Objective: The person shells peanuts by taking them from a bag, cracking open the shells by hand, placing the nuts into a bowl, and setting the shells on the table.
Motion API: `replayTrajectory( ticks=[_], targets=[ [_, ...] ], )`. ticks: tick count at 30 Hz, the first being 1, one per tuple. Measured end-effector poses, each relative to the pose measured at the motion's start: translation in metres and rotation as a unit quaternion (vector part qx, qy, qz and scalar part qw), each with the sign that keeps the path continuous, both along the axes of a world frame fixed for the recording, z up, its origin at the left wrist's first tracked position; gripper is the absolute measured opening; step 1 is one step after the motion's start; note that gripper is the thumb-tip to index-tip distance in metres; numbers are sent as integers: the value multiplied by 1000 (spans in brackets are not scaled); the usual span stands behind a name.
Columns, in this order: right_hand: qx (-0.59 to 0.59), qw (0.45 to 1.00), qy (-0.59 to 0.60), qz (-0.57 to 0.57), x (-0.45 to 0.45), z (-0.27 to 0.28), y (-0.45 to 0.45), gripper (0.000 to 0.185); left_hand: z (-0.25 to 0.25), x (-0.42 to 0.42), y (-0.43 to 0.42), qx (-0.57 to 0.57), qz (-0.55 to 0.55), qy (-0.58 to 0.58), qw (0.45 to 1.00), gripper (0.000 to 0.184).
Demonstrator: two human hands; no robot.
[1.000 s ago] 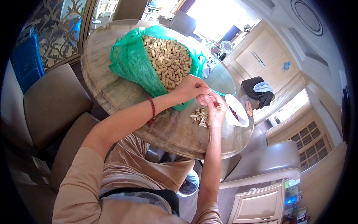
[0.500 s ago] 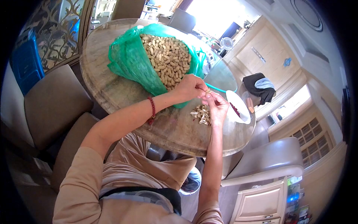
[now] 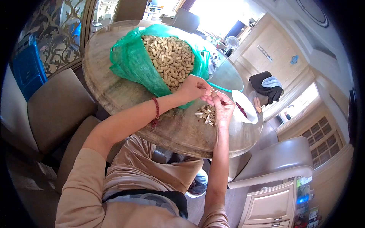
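My left hand [image 3: 193, 89], with a red bead bracelet [image 3: 156, 108] at the wrist, pinches at a peanut [image 3: 213, 92] just beyond the table's middle. My right hand [image 3: 222, 107] grips the same peanut between thumb and fingers, so the fingertips of both hands meet around it. Part of the peanut is hidden by the fingers. Below the hands lies a small pile of broken peanut shells [image 3: 206, 114]. Close to the right hand stands a white bowl [image 3: 249, 116] holding dark red peanut kernels [image 3: 241, 110]. Behind my left hand, a green plastic bag [image 3: 133, 70] gapes around many unshelled peanuts [image 3: 171, 57].
The round stone-look table [image 3: 102, 83] has a curved edge in front of my lap. Grey chairs stand at left [image 3: 62, 110] and right [image 3: 275, 159]. A white bin [image 3: 198, 184] is under the table edge. A dark cloth [image 3: 262, 85] lies beyond the bowl.
My hands stay together at the peanut, and the fingers have shifted slightly on it. The whole view has tilted a little.
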State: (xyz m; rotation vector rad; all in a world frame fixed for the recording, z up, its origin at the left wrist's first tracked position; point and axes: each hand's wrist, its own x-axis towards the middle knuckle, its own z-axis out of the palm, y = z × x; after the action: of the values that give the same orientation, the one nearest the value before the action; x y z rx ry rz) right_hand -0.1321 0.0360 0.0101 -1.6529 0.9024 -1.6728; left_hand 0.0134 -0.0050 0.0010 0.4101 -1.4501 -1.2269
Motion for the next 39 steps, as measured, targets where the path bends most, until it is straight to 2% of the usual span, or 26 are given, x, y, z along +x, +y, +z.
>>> replayTrajectory(
  ticks=[9,12,16,20,22,24,25,26,27,28,29,31,32,34,38,39],
  targets=[
    [-9,995,-80,53,-7,-1,-4,13,-3,-6,1,66,-52,103,991,12],
    [-23,994,-92,57,-7,-3,-7,12,-2,-6,1,48,-76,129,988,12],
    [-27,990,-104,95,-9,0,-3,12,-3,-7,-4,5,-83,128,988,10],
    [-19,992,-95,81,-8,3,-1,14,-1,-8,-2,-31,-65,94,993,13],
    [-25,998,-37,50,-12,1,-4,13,0,-7,-2,-35,-46,77,995,16],
    [-32,999,1,29,-15,-2,-8,12,5,-1,-3,-52,28,-13,998,23],
    [-38,998,39,7,-16,-4,-9,12,9,4,-2,-50,29,-13,998,23],
    [-35,999,38,9,-19,-6,-11,12,13,11,-2,-126,146,-94,977,21],
    [-23,992,116,-42,-21,-6,-12,14,16,17,-4,-198,259,-173,929,20],
    [-11,977,193,-91,-22,-8,-13,15,16,22,-10,-247,294,-191,903,17],
    [-10,977,192,-90,-22,-10,-14,15,17,29,-14,-247,294,-192,903,17],
    [4,951,267,-157,-14,-4,-4,19,18,40,-19,-223,231,-333,887,16],
    [8,933,310,-181,-13,-2,-1,21,17,42,-20,-222,230,-334,887,16],
    [-5,925,335,-178,-11,0,3,19,21,46,-16,-280,202,-494,798,13],
    [-61,891,422,-156,-13,-3,1,14,19,39,-5,-253,193,-556,768,14],
    [-61,892,421,-156,-12,-4,1,14,13,34,-6,-280,216,-571,741,15]
  ],
)
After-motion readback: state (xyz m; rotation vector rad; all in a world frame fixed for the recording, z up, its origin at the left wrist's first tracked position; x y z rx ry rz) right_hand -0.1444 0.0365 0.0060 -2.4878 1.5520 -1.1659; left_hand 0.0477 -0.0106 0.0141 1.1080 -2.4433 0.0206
